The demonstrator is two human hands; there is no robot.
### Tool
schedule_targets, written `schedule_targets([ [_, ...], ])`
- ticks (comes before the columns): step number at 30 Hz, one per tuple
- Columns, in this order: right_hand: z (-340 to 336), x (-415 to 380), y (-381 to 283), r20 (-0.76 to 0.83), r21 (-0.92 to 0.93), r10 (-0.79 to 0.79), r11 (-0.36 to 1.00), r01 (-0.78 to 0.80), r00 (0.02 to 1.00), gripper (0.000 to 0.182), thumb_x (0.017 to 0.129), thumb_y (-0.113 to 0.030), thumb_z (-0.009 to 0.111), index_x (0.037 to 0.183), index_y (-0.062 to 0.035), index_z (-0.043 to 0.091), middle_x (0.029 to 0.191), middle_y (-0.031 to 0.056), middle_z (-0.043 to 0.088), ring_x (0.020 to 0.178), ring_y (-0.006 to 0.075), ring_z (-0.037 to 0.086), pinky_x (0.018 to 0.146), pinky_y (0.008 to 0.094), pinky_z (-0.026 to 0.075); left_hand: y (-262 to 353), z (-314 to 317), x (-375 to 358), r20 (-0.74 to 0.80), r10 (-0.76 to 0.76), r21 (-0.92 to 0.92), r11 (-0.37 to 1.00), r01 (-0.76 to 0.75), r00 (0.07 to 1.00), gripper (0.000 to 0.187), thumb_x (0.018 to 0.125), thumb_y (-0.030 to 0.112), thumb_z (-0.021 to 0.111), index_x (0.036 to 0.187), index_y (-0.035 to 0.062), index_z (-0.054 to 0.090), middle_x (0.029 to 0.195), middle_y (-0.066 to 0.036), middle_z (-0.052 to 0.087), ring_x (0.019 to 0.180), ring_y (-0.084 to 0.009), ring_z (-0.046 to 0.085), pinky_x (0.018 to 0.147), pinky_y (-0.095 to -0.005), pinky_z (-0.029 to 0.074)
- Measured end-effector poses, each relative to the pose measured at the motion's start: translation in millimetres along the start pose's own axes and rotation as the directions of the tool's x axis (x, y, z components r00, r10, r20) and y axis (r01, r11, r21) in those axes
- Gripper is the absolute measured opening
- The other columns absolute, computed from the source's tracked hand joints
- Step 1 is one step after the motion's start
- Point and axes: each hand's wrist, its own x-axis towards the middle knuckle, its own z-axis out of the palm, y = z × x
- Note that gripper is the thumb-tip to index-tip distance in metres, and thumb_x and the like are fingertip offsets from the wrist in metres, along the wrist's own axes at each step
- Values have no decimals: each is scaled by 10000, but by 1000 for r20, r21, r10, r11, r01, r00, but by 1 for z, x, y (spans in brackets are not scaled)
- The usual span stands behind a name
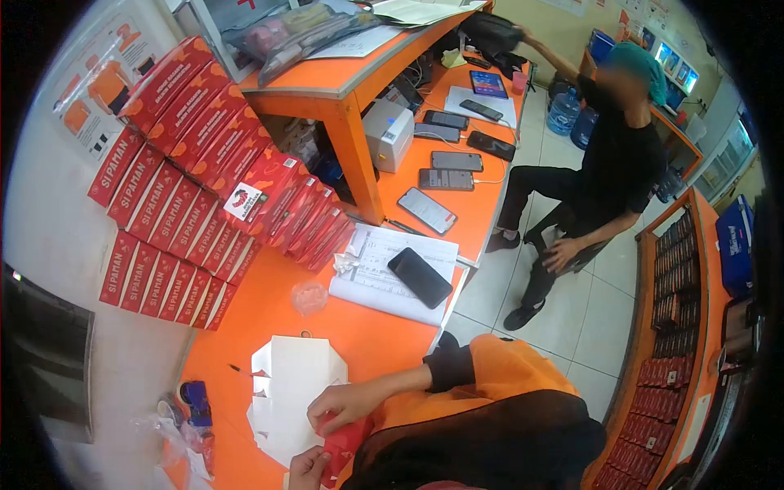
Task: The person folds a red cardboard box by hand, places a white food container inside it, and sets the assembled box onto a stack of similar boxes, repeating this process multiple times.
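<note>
My right hand point(339, 406) reaches in from the orange and black sleeve, its fingers closed on a red piece of cardboard point(347, 441). Below it, my left hand point(307, 467) pinches the same red cardboard near its lower edge. Part of this piece is hidden by my fingers and arm. Just beyond my hands, a white unfolded cardboard box blank point(294, 380) with cut flaps lies flat on the orange table point(384, 347).
Stacked red boxes point(175, 204) lean along the wall. A black phone point(420, 278) lies on papers point(351, 286); several phones point(427, 211) lie farther back. Tape rolls point(194, 400) are at the left edge. A seated person point(612, 155) reaches toward a black bag point(490, 33).
</note>
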Motion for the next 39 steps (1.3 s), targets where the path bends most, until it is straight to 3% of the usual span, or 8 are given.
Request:
schedule_targets([
  [6,-5,-1,3,6,-129,-241,962,240,970,175,818,-178,635,895,-46,550,917,88,486,897,236,515,724,321,438,-51,-1,9,129,-254,-347,894,284,958,143,936,160,493,916,32,555,645,8,562,502,-62,477,464,-198,369],
  [10,4,2,9,-243,-440,-31,894,-82,970,244,791,-189,630,922,-39,489,934,103,435,900,278,484,735,368,425,5,22,10,19,-264,-626,749,217,964,184,944,164,480,871,20,567,738,-31,627,549,-78,540,492,-201,414],
  [17,-9,4,9,7,-383,-152,913,143,988,253,807,-201,623,996,-58,532,970,91,488,941,258,514,759,364,447,13,13,7,-47,-126,-620,782,70,991,241,887,50,541,1098,2,436,837,-134,663,677,-141,635,606,-224,499],
  [23,-2,18,-23,-20,-426,146,894,-140,989,202,884,-215,518,809,-33,561,771,159,596,697,351,572,644,415,448,20,-3,6,-339,9,-277,955,-109,941,408,835,47,622,1159,20,375,721,-83,634,646,-128,609,631,-214,493],
  [25,-6,23,-30,-49,-469,106,875,-116,993,220,882,-205,514,766,-20,541,696,166,594,626,369,562,607,425,443,20,-3,9,-613,502,385,864,-323,611,351,844,101,629,1117,8,429,894,-115,589,788,-168,573,703,-268,467],
  [28,-12,30,-26,-107,-377,-103,925,56,989,193,870,-173,517,755,-19,529,682,153,583,612,326,569,593,399,446,3,-3,16,-433,901,897,431,-93,-5,303,900,247,583,1036,-19,529,1012,-119,543,893,-230,528,761,-334,437],
  [32,-13,28,-39,-150,-316,-180,941,125,972,180,858,-158,536,750,-14,534,730,124,584,656,293,587,609,370,454,-19,17,26,-946,244,198,957,-213,215,311,980,201,426,1183,-15,521,1033,-95,552,913,-185,519,836,-303,416],
  [39,-12,25,-37,-210,-379,-159,923,70,965,139,799,-138,566,716,-26,557,676,130,581,642,301,596,604,375,462,-14,8,29,-865,362,237,905,-353,347,155,932,118,505,958,-19,574,845,-34,504,720,-119,472,625,-250,389],
])
